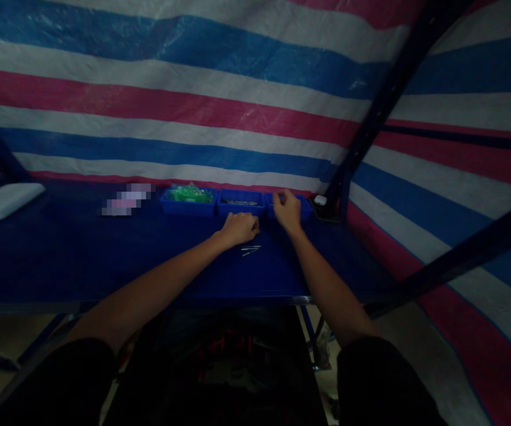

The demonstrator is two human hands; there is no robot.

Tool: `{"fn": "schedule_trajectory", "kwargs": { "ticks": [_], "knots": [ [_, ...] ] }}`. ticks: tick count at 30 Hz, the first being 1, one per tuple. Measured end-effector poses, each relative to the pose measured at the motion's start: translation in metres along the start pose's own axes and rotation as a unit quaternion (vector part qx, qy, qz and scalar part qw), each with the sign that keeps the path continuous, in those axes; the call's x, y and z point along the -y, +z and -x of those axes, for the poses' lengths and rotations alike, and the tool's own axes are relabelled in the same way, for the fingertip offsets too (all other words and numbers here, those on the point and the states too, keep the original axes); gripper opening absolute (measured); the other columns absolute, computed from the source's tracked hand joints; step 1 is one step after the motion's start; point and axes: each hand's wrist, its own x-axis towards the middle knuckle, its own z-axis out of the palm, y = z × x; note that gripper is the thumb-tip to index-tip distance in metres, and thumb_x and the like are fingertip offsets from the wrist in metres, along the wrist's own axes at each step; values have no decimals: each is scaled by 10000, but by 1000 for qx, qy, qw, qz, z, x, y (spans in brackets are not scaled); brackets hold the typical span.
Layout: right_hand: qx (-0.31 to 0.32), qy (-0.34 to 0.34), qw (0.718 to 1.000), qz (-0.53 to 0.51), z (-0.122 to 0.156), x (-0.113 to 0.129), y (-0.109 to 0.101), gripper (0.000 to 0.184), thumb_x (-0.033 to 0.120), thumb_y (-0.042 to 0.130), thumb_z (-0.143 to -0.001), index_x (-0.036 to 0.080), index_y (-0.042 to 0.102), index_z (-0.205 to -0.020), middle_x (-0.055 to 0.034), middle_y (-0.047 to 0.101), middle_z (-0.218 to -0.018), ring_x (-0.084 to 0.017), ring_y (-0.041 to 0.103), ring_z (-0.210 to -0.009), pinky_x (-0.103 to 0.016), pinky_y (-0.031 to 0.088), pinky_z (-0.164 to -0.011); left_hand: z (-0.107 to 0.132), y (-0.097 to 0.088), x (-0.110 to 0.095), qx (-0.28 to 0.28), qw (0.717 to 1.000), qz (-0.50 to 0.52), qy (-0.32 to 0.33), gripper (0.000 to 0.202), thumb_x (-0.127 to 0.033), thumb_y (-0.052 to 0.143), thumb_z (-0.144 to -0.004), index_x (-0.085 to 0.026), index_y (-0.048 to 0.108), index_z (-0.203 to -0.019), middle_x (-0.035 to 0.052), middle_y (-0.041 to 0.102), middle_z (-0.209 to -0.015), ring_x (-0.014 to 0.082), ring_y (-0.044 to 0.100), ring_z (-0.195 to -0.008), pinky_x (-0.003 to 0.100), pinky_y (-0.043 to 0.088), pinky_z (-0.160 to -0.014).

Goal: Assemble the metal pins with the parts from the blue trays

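Note:
My right hand (287,209) is over the right-hand blue bin (305,208), its fingers pinched together. A faint thin glint shows by its fingertips, too small to name. Just in front of the middle blue bin (241,209) my left hand (239,228) rests low over the table, fingers curled in; anything inside them is hidden. Several thin metal pins (250,248) lie loose on the blue tabletop (148,260), close below my left hand. More slim metal pieces (240,203) lie in the middle bin.
Left of these stands a blue bin (188,208) with green plastic packets (189,193). A blurred-out item (127,200) and a white case-like object (6,200) lie further left. A small white object (320,200) sits by the dark frame post (348,171). Striped sheeting (193,112) encloses the table.

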Motion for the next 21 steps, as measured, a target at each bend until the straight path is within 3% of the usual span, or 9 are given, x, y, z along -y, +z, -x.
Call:
{"fn": "schedule_trajectory", "kwargs": {
  "ticks": [4,6,9,15,21],
  "knots": [
    [110,-93,989,-27,17,24,15,210,342,448,-823,186,578,-771,31,478,-542,-114,420,-497,-239,262,-523,6,0,16,-31,998,54,11,123,-220,492,-782,-186,597,-837,78,626,-887,227,592,-824,327,424,-708],
    [150,-127,979,-49,24,35,17,223,360,435,-840,190,576,-820,35,487,-561,-107,437,-514,-232,276,-536,9,-5,22,-106,988,112,13,146,-184,440,-809,-159,558,-891,89,609,-910,213,578,-850,321,424,-738],
    [156,-140,974,-82,30,46,14,263,397,403,-865,197,551,-952,40,476,-573,-107,444,-524,-235,296,-551,10,-15,23,-190,966,178,-2,151,-135,397,-815,-144,524,-896,73,603,-834,189,570,-792,309,423,-723],
    [163,-140,969,-123,28,44,10,245,394,440,-839,193,551,-924,51,418,-530,-108,419,-493,-239,303,-523,9,-17,24,-173,954,244,4,135,-170,409,-828,-157,518,-906,3,577,-641,134,542,-585,245,397,-592],
    [188,-144,963,-128,28,38,13,203,318,495,-780,187,553,-924,55,449,-543,-107,425,-488,-233,322,-527,9,-16,31,-218,946,235,-33,213,-280,379,-881,-142,519,-965,12,592,-676,137,547,-606,241,378,-594]
  ]
}}
